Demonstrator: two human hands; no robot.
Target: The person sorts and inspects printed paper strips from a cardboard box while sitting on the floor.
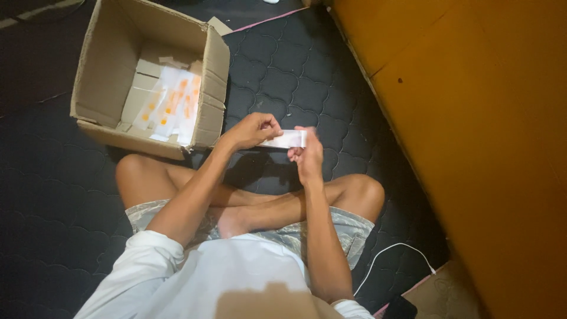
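Left hand [251, 131] and right hand [307, 156] meet just above the crossed legs [254, 207], each closed in a pinch on one end of a small white packet [286, 139] held level between them; the left fingers grip its 9 o'clock end, the right fingers its 3 o'clock end. The packet's markings are too blurred to tell. At 10 o'clock from the hands stands an open cardboard box [103, 71], holding white packets with orange marks [171, 106]. All rest on a dark quilted mat [283, 71]. At 3 o'clock runs an orange-brown panel [484, 118]. At 5 o'clock lies a white cable [390, 254].
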